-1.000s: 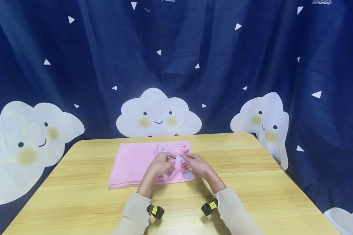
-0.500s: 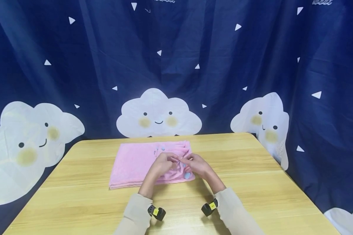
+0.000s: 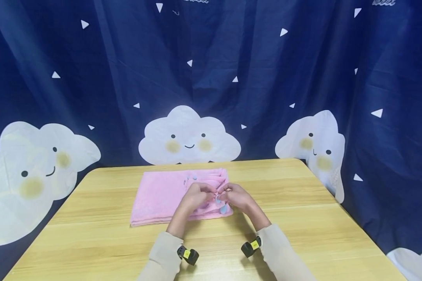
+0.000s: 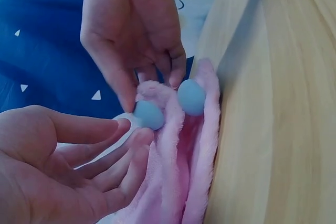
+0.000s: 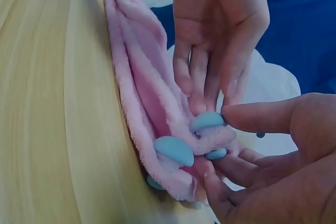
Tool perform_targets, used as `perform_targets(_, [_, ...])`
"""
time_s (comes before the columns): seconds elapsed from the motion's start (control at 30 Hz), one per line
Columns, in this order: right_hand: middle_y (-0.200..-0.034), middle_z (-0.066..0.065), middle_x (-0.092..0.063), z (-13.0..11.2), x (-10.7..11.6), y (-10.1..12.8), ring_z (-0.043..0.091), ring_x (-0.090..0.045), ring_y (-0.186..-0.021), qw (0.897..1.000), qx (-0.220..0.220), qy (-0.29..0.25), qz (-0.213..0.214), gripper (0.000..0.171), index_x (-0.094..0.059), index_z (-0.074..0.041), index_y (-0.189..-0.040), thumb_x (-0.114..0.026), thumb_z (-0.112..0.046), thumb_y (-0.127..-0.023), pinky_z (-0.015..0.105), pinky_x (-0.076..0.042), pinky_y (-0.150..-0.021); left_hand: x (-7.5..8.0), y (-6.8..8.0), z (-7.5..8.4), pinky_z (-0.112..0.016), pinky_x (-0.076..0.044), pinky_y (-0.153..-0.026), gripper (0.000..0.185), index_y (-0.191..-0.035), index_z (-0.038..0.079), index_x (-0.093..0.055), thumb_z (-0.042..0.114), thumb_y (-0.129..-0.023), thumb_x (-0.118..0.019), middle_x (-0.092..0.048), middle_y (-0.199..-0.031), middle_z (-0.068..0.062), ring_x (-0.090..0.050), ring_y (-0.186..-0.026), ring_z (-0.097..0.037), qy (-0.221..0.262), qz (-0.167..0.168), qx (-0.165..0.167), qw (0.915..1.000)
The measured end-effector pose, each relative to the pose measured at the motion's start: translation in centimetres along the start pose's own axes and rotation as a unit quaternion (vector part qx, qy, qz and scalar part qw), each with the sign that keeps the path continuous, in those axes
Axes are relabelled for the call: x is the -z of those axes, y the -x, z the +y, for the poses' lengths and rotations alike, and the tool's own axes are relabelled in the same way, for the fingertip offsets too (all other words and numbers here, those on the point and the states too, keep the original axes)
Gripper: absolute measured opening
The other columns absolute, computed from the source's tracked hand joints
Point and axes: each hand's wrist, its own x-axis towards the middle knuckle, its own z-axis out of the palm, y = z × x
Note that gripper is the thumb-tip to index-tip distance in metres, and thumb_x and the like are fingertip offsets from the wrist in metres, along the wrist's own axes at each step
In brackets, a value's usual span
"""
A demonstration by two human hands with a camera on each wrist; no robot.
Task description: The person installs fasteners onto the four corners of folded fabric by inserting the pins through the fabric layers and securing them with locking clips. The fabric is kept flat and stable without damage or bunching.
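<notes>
A pink plush cloth [image 3: 165,195] lies folded in layers on the table, with light-blue domed buttons along its right end. In the right wrist view, one blue button [image 5: 207,121] sits on a raised edge, and another button [image 5: 176,150] is on the layer beside it. My right hand [image 3: 236,196] pinches that raised edge, thumb at the first button's side and fingers beneath the cloth. My left hand [image 3: 197,197] meets it from the other side, its thumb and fingertips right at the same button; I cannot tell whether they grip it.
The wooden table [image 3: 285,234] has rounded far corners. Behind it hangs a dark blue curtain [image 3: 211,86] with white triangles and smiling clouds. A small black camera [image 3: 189,255] is strapped at the left sleeve, and another camera [image 3: 249,248] at the right.
My fingertips have drawn together over the cloth's right end. The button that showed between my hands a second ago is now largely covered by fingers. The folded cloth has stayed in place.
</notes>
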Motion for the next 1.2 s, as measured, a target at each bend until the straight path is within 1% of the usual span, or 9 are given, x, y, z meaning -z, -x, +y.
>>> perform_targets(0.1, [-0.087, 0.009, -0.060, 0.1, 0.2, 0.0, 0.016, -0.054, -0.069, 1.000, 0.002, 0.024, -0.002, 0.026, -0.060, 0.009, -0.107, -0.065, 0.000, -0.083, 0.030, -0.048, -0.067, 0.3, -0.1, -0.2, -0.032, -0.058, -0.078, 0.025, -0.107, 0.000, -0.075, 0.001, -0.084, -0.066, -0.075, -0.101, -0.012, -0.069, -0.084, -0.019, 0.008, 0.031, -0.004, 0.9995])
perform_targets(0.2, [-0.088, 0.010, -0.062, 0.2, 0.4, 0.2, 0.017, -0.056, -0.075, 0.997, 0.001, 0.076, 0.008, 0.022, -0.064, 0.007, -0.102, -0.065, 0.000, -0.081, 0.030, -0.047, -0.069, 0.8, -0.2, -0.3, -0.033, -0.057, -0.079, 0.021, -0.105, -0.001, -0.075, 0.000, -0.086, -0.064, -0.075, -0.098, -0.013, -0.070, -0.085, -0.021, 0.023, 0.081, 0.001, 0.9965])
perform_targets(0.33, [-0.094, 0.012, -0.066, 0.3, 0.7, 0.2, 0.021, -0.058, -0.088, 0.990, 0.000, 0.139, 0.028, 0.018, -0.068, 0.002, -0.093, -0.063, 0.001, -0.076, 0.029, -0.046, -0.075, 1.5, -0.3, -0.8, -0.035, -0.054, -0.085, 0.022, -0.104, 0.003, -0.076, 0.002, -0.088, -0.063, -0.075, -0.105, -0.011, -0.068, -0.095, -0.024, 0.014, 0.156, 0.020, 0.9874])
perform_targets(0.43, [-0.094, 0.012, -0.066, 0.6, 0.9, 0.2, 0.022, -0.056, -0.088, 0.987, 0.003, 0.156, 0.035, 0.021, -0.069, 0.001, -0.090, -0.061, 0.006, -0.071, 0.028, -0.044, -0.073, 1.8, -0.3, -1.0, -0.043, -0.051, -0.093, 0.026, -0.108, 0.006, -0.076, 0.003, -0.087, -0.062, -0.073, -0.114, -0.012, -0.064, -0.107, -0.028, 0.005, 0.191, 0.034, 0.9810])
perform_targets(0.53, [-0.088, 0.010, -0.063, 0.7, 1.0, 0.1, 0.019, -0.051, -0.079, 0.986, 0.000, 0.164, 0.038, 0.021, -0.069, 0.001, -0.086, -0.060, 0.010, -0.070, 0.026, -0.042, -0.065, 2.1, -0.2, -1.2, -0.050, -0.049, -0.101, 0.031, -0.117, 0.007, -0.073, 0.006, -0.088, -0.062, -0.068, -0.123, -0.016, -0.061, -0.117, -0.033, 0.011, 0.193, 0.043, 0.9802])
perform_targets(0.63, [-0.081, 0.010, -0.060, 0.8, 1.1, 0.1, 0.017, -0.046, -0.068, 0.985, -0.001, 0.169, 0.036, 0.018, -0.068, 0.001, -0.084, -0.061, 0.012, -0.070, 0.024, -0.038, -0.058, 2.2, -0.1, -1.5, -0.054, -0.045, -0.108, 0.037, -0.126, 0.006, -0.068, 0.007, -0.089, -0.063, -0.064, -0.133, -0.020, -0.057, -0.127, -0.038, 0.013, 0.178, 0.049, 0.9827])
perform_targets(0.77, [-0.081, 0.010, -0.060, 0.8, 1.2, 0.3, 0.015, -0.044, -0.064, 0.983, -0.004, 0.181, 0.031, 0.018, -0.066, -0.001, -0.083, -0.062, 0.012, -0.071, 0.024, -0.037, -0.055, 2.4, -0.2, -1.9, -0.057, -0.039, -0.113, 0.047, -0.137, 0.003, -0.058, 0.007, -0.090, -0.062, -0.059, -0.140, -0.024, -0.052, -0.133, -0.042, -0.002, 0.159, 0.057, 0.9856])
perform_targets(1.0, [-0.076, 0.008, -0.062, 0.5, 1.3, 0.4, 0.013, -0.044, -0.059, 0.982, -0.008, 0.186, 0.037, 0.025, -0.072, -0.005, -0.092, -0.063, 0.008, -0.072, 0.024, -0.038, -0.054, 2.7, -0.5, -2.5, -0.056, -0.041, -0.112, 0.044, -0.134, 0.003, -0.062, 0.010, -0.090, -0.062, -0.063, -0.134, -0.022, -0.056, -0.129, -0.041, -0.027, 0.157, 0.056, 0.9856])
perform_targets(1.2, [-0.059, -0.002, -0.043, 0.4, 1.5, 0.2, 0.010, -0.034, -0.051, 0.980, 0.004, 0.189, 0.056, 0.045, -0.075, -0.005, -0.108, -0.053, 0.008, -0.071, 0.022, -0.029, -0.047, 2.5, -0.5, -2.4, -0.053, -0.047, -0.106, 0.051, -0.139, 0.002, -0.056, 0.011, -0.090, -0.067, -0.065, -0.129, -0.022, -0.061, -0.121, -0.039, -0.012, 0.169, 0.057, 0.9840])
